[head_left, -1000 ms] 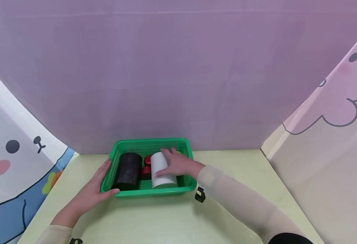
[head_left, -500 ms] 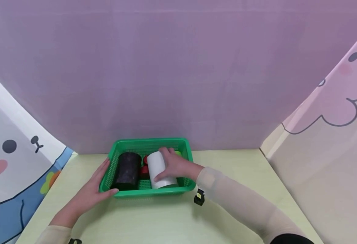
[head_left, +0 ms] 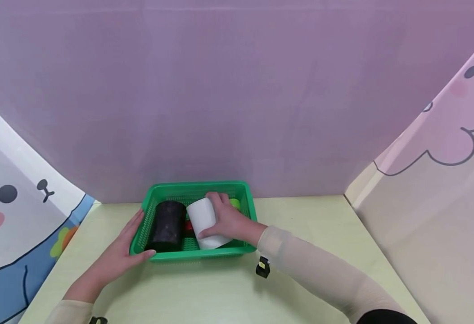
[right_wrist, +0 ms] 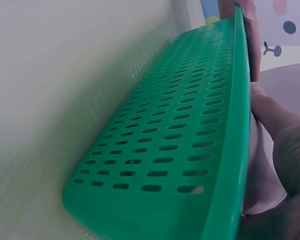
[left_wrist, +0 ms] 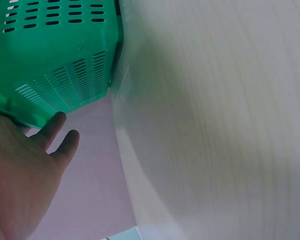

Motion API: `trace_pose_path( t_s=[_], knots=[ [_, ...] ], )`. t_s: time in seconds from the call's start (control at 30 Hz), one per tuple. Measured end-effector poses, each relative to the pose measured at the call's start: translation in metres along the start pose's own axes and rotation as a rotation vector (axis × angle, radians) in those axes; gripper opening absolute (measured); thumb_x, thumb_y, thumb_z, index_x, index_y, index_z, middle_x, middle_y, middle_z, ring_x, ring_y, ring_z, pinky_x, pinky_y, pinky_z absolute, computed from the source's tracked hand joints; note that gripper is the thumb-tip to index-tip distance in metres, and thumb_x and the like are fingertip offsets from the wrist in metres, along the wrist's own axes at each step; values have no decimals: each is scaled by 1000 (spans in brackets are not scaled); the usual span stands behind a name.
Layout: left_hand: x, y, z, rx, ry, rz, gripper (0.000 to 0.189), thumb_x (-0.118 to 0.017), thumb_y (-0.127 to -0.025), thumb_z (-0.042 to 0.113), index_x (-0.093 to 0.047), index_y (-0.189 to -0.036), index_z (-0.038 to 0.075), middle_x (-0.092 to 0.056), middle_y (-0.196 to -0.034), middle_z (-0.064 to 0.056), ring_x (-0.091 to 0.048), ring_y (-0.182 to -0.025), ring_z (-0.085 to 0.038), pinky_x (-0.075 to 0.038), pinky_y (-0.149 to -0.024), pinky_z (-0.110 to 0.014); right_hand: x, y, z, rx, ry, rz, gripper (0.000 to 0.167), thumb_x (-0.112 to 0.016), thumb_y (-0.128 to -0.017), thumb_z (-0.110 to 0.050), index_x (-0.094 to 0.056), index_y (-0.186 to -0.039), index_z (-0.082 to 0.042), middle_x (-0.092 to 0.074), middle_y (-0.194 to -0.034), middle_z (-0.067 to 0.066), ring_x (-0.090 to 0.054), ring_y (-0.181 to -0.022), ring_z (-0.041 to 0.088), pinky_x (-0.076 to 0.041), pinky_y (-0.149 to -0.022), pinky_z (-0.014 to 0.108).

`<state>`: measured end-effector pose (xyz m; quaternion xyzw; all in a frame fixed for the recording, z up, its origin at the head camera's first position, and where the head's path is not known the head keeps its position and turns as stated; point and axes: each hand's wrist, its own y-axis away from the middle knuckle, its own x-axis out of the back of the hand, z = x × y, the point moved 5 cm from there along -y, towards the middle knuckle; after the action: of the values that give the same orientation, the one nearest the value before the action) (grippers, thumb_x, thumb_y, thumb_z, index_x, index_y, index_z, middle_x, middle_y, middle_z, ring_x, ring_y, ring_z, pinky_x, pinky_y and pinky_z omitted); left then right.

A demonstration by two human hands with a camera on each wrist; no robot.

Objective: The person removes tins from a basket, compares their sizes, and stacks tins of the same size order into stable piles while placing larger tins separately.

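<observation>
A green plastic basket [head_left: 199,255] stands on the pale table against the back wall. My right hand [head_left: 229,220] reaches in over its right side and grips a white cylinder [head_left: 201,217], thumb on the near side and fingers over the far side; the cylinder leans to the left. A dark, mottled cylinder [head_left: 168,225] fills the basket's left part. Between the two cylinders shows a small red object [head_left: 189,227], mostly covered. Something bright green-yellow [head_left: 235,203] peeks out behind my right hand. My left hand [head_left: 119,256] rests against the basket's left side, fingers straight, thumb along the front rim.
A purple cloth wall [head_left: 237,99] rises directly behind the basket. Printed cartoon panels stand at the left [head_left: 30,234] and right [head_left: 431,216]. The pale table [head_left: 204,292] stretches in front of the basket and to its right.
My right hand has shifted the white cylinder left and tilted it, its top now close to the dark cylinder. More of the green-yellow thing shows, less of the red. My left hand stays at the basket.
</observation>
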<state>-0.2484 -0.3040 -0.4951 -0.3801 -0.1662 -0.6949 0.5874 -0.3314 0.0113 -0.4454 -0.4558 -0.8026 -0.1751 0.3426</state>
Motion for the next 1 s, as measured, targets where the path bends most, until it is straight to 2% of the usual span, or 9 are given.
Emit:
trace_pose_path(
  t_s=[0.23,0.57,0.83,1.0],
  knots=[
    [1,0,0,-4,-5,4,116,-88,-97,32,-8,-180,15,-6,-186,-14,-18,-162,-59,-32,-109,-88,-2,-1,-3,3,-14,-8,117,-102,-81,-41,-27,-170,-29,-50,-144,16,-64,-112,25,-63,-78,38],
    [4,1,5,-5,10,3,116,-88,-97,31,-9,-180,15,-7,-185,-15,-17,-163,-58,-32,-109,-88,-5,-1,-9,18,-18,-10,120,-102,-82,-37,-23,-171,-25,-48,-151,11,-64,-112,22,-62,-80,38],
    [2,2,1,4,11,1,116,-88,-97,34,-9,-180,17,-5,-186,-12,-16,-164,-56,-31,-110,-88,-7,0,-14,78,55,-6,116,-100,-84,-34,-25,-171,-21,-49,-152,7,-65,-108,17,-60,-75,31],
    [-1,1,1,0,4,-4,116,-88,-97,34,-8,-180,16,-5,-186,-13,-17,-162,-58,-32,-109,-88,-2,2,-8,79,8,15,114,-100,-84,-33,-27,-170,-18,-49,-152,6,-65,-109,18,-61,-77,33]
  ],
)
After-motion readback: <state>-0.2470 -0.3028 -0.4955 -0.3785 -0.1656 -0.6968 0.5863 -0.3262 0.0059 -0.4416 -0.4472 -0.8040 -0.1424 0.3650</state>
